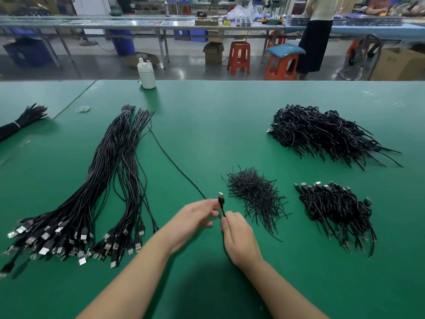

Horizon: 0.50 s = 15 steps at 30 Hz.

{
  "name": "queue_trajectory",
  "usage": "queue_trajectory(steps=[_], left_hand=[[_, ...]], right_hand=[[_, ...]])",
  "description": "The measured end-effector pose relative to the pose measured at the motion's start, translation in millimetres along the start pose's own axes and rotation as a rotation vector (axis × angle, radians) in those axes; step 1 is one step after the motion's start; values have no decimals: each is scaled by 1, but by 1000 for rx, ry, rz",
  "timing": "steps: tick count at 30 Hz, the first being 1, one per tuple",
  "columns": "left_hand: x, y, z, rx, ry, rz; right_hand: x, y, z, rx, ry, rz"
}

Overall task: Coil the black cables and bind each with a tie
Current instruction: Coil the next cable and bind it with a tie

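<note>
One black USB cable (pixel 174 165) runs from the far bundle across the green table to my hands. Its plug (pixel 221 198) points up between them. My left hand (pixel 192 221) pinches the cable just below the plug. My right hand (pixel 238 236) grips the cable a little lower, fingers curled round it. A long bundle of straight black cables (pixel 108 171) lies to the left, its USB plugs nearest me. A heap of short black twist ties (pixel 255 194) sits just right of my hands. Two piles of coiled, bound cables lie on the right, a small one (pixel 335 210) and a larger one (pixel 322 132) farther back.
A white bottle (pixel 146 74) stands at the table's far edge. Loose rubber bands (pixel 83 109) lie at the back left, near another tied cable bundle (pixel 20 122). Beyond the table are red stools, benches and a standing person (pixel 316 35).
</note>
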<state>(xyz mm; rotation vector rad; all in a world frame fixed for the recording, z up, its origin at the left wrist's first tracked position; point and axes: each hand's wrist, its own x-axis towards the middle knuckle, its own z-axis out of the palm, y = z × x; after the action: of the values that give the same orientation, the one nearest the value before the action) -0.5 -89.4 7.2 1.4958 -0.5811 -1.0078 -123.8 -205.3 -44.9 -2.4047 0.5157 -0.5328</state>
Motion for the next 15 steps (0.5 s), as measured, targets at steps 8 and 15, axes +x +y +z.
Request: queue_trajectory(steps=[8,15], left_hand=[[1,-8,23,284,19,-18],[3,-8,24,285,84,-29]], right_hand=[[-2,-1,-1,34,-36,-61],[-1,-3,-4,33,-49,-101]])
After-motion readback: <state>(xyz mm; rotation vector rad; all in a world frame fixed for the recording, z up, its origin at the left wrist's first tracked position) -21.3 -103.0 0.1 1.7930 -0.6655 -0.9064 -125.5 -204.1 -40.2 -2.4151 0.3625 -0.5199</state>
